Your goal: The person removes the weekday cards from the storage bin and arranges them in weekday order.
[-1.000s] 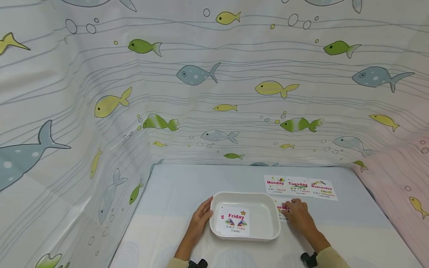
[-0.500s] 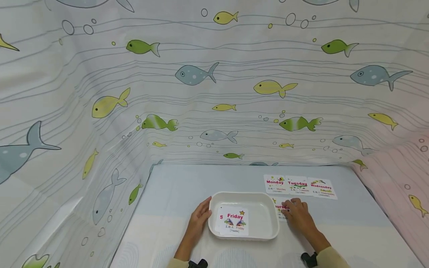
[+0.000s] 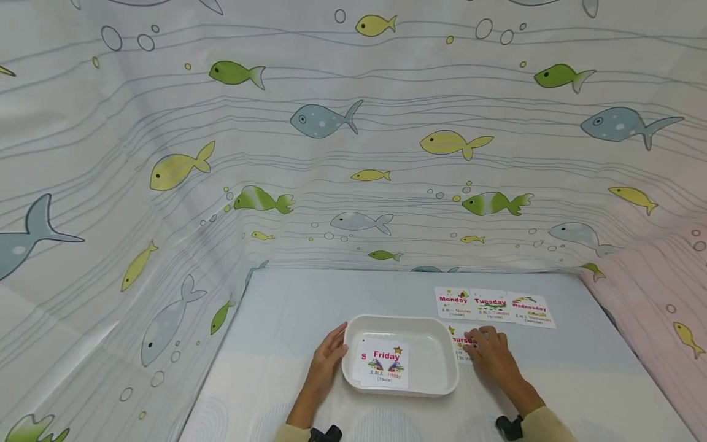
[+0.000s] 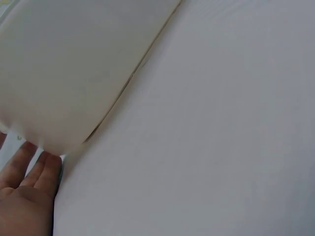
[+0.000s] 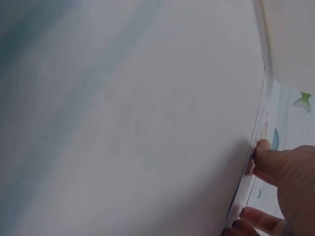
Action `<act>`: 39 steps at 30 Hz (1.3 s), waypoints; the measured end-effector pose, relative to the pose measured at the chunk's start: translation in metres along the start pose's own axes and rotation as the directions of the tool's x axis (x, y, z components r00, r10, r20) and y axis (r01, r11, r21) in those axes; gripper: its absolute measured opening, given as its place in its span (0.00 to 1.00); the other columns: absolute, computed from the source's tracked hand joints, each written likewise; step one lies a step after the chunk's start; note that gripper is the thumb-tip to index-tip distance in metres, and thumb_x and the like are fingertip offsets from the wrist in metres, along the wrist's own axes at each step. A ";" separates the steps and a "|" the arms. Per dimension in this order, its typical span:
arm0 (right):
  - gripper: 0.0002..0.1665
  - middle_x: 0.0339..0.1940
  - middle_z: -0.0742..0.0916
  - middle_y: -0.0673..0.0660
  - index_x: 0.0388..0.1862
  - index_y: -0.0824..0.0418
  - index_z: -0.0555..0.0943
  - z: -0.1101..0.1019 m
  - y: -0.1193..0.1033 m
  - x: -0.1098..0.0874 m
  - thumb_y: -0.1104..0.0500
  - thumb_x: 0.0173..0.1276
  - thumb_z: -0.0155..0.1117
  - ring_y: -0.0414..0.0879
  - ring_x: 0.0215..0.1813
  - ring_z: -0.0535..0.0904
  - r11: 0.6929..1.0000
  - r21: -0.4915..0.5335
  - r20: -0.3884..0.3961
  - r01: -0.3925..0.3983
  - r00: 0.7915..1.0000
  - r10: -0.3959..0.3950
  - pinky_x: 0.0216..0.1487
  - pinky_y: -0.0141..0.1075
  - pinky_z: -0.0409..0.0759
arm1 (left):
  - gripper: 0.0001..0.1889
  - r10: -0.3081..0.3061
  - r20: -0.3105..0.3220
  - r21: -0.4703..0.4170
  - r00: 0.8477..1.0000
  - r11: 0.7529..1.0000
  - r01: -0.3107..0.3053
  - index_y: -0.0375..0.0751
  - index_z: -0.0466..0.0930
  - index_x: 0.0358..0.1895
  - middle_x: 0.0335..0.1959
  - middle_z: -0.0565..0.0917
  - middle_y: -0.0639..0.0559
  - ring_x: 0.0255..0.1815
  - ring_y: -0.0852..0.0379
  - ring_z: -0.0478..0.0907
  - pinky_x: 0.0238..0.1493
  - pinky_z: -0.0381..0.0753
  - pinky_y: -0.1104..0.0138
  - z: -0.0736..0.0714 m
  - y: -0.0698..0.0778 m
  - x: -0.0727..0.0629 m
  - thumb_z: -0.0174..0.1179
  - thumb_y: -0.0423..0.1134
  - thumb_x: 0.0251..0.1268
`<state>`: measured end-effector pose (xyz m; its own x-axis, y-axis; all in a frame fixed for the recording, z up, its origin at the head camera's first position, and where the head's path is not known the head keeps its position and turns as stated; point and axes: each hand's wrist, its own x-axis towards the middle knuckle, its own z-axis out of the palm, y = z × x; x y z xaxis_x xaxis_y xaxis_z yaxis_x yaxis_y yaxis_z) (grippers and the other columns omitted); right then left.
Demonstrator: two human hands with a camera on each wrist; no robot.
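In the head view, my left hand (image 3: 327, 362) rests against the left side of a white tray (image 3: 431, 362), its fingers touching the rim and outer wall. The left wrist view shows those fingers (image 4: 47, 172) fairly straight against the tray's outside. A "Friday" card (image 3: 386, 371) lies in the tray, covering most of another card whose red "S" peeks out. Right of the tray, my right hand (image 3: 494, 356) has bent fingers and thumb on a card reading "hursda" (image 3: 463, 353), partly hidden by hand and tray. In the right wrist view, the thumb touches this card (image 5: 248, 167).
Behind the right hand, the "Monday" (image 3: 454, 305), "Tuesday" (image 3: 490, 308) and "Wednesday" (image 3: 529, 312) cards lie side by side in a row. Pale cloth covers the table (image 3: 309, 294). Fish-printed sheeting (image 3: 409, 202) hangs around the back and sides.
The tray has shifted slightly left together with my left hand, so a little more of the card's left part shows. My right hand stays nearly still on that card.
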<state>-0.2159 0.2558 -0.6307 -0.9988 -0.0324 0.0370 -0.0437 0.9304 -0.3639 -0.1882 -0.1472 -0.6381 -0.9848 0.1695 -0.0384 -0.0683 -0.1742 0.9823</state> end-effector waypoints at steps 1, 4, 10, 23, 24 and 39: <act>0.16 0.61 0.75 0.70 0.54 0.57 0.82 0.000 0.000 0.000 0.54 0.70 0.66 0.67 0.57 0.68 1.000 0.001 -0.002 0.003 1.000 -0.003 0.50 0.60 0.79 | 0.27 -0.001 0.000 -0.001 1.000 1.000 0.001 0.49 0.62 0.76 0.78 0.64 0.45 0.79 0.47 0.59 0.67 0.69 0.79 0.000 0.000 0.000 0.52 0.37 0.77; 0.16 0.61 0.74 0.70 0.55 0.57 0.82 -0.002 -0.001 0.000 0.54 0.71 0.66 0.67 0.57 0.67 1.000 0.007 0.010 0.003 1.000 -0.003 0.49 0.61 0.80 | 0.27 0.007 0.003 -0.001 1.000 1.000 -0.007 0.48 0.62 0.76 0.78 0.64 0.44 0.79 0.46 0.59 0.67 0.69 0.79 0.000 0.000 0.000 0.52 0.37 0.77; 0.18 0.63 0.73 0.71 0.58 0.58 0.81 -0.006 -0.005 -0.001 0.54 0.71 0.65 0.68 0.58 0.66 1.000 0.016 0.034 -0.016 0.999 0.016 0.51 0.61 0.80 | 0.28 0.029 0.020 0.009 0.999 1.000 -0.030 0.46 0.60 0.77 0.78 0.62 0.41 0.79 0.43 0.58 0.67 0.69 0.79 -0.001 0.000 -0.001 0.52 0.39 0.77; 0.26 0.66 0.69 0.73 0.63 0.63 0.78 -0.012 -0.002 0.005 0.49 0.73 0.61 0.72 0.62 0.67 0.991 0.107 0.085 -0.076 0.994 0.067 0.56 0.67 0.78 | 0.28 0.009 0.023 -0.006 1.000 1.000 -0.009 0.46 0.59 0.77 0.78 0.62 0.40 0.79 0.44 0.59 0.67 0.70 0.79 -0.001 0.001 0.001 0.51 0.38 0.77; 0.28 0.66 0.68 0.73 0.63 0.64 0.77 -0.014 -0.001 0.005 0.47 0.75 0.60 0.73 0.63 0.67 0.989 0.123 0.090 -0.083 0.993 0.072 0.58 0.68 0.76 | 0.28 0.009 0.025 -0.002 1.000 1.000 -0.009 0.46 0.59 0.77 0.78 0.62 0.40 0.79 0.45 0.60 0.67 0.70 0.79 -0.001 0.001 0.000 0.51 0.38 0.78; 0.20 0.49 0.85 0.62 0.58 0.66 0.78 -0.037 -0.017 0.014 0.55 0.74 0.60 0.54 0.49 0.83 0.970 0.244 0.061 0.004 0.998 -0.019 0.47 0.47 0.87 | 0.29 -0.002 0.012 -0.041 1.000 0.999 0.002 0.44 0.60 0.77 0.78 0.62 0.38 0.79 0.41 0.58 0.67 0.70 0.77 -0.001 0.000 -0.001 0.53 0.37 0.76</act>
<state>-0.2286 0.2534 -0.5898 -0.9973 -0.0728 -0.0129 -0.0519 0.8130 -0.5800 -0.1877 -0.1486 -0.6386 -0.9826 0.1819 -0.0379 -0.0771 -0.2139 0.9738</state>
